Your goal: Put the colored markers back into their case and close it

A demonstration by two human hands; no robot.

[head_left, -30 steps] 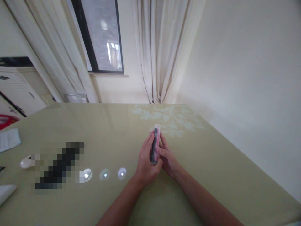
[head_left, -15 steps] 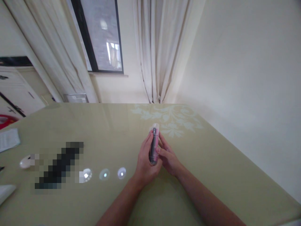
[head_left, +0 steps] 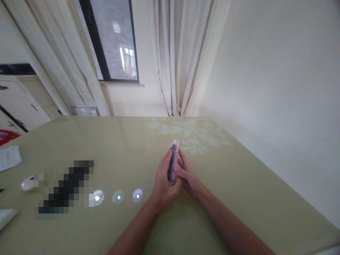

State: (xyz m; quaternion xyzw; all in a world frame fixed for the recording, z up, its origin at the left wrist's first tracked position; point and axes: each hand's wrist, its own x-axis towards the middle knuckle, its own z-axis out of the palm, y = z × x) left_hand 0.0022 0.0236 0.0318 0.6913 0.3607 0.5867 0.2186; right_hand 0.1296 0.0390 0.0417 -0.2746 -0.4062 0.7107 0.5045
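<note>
A slim clear plastic case (head_left: 174,161) is held upright, tilted a little, over the table. Dark and pink pen-like sticks show through its wall; their exact kind is too small to tell. My left hand (head_left: 166,182) wraps round the case from the left and below, fingers closed on it. From the right, my right hand (head_left: 189,179) grips the same case, its thumb pressed on the pink side. Some fingers of both hands are hidden behind the case.
A pale green table (head_left: 127,230) with a white floral pattern (head_left: 191,131) spreads below. On the left lie a white mouse (head_left: 28,183), a blurred-out dark long object (head_left: 66,187) and a light cloth-like piece (head_left: 10,157). A wall (head_left: 278,106) borders the right side.
Almost nothing differs. Both hands and the case have shifted very slightly left, and the hold on the case is the same.
</note>
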